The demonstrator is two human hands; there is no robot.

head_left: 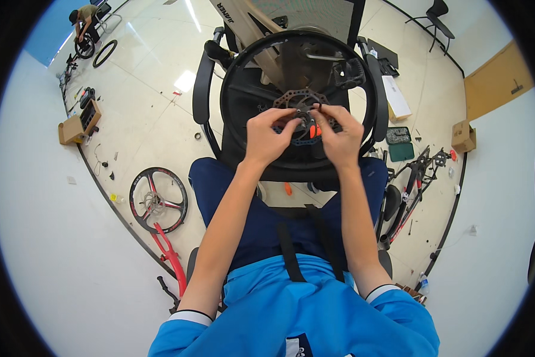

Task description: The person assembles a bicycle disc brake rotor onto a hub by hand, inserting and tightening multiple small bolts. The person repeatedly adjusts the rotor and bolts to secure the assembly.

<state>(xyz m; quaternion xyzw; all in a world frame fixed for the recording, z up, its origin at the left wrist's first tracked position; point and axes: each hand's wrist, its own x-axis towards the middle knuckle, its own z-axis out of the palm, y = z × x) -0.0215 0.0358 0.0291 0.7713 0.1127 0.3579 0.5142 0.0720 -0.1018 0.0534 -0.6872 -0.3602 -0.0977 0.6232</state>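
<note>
A black bicycle wheel point(227, 113) lies across a black office chair point(203, 89) in front of my knees. At its centre sits a brake disc point(303, 98) with a perforated metal edge, around the hub point(303, 113). My left hand point(268, 137) reaches the hub from the left, thumb and fingertips closed in a pinch. From the right my right hand point(342, 134) does likewise, its fingertips bent in close to the left ones. Whatever small part they pinch is hidden by the fingers. Just below the hub shows a bright orange piece point(315, 130), its kind unclear.
A pale bicycle frame point(243, 30) rises behind the wheel, beside a pedal point(348, 74). On the floor are a three-spoke wheel point(137, 205), a red fork point(169, 253), a dark bicycle frame point(415, 184), a green case point(401, 153) and cardboard boxes point(464, 135). A person point(87, 24) bends over another wheel far left.
</note>
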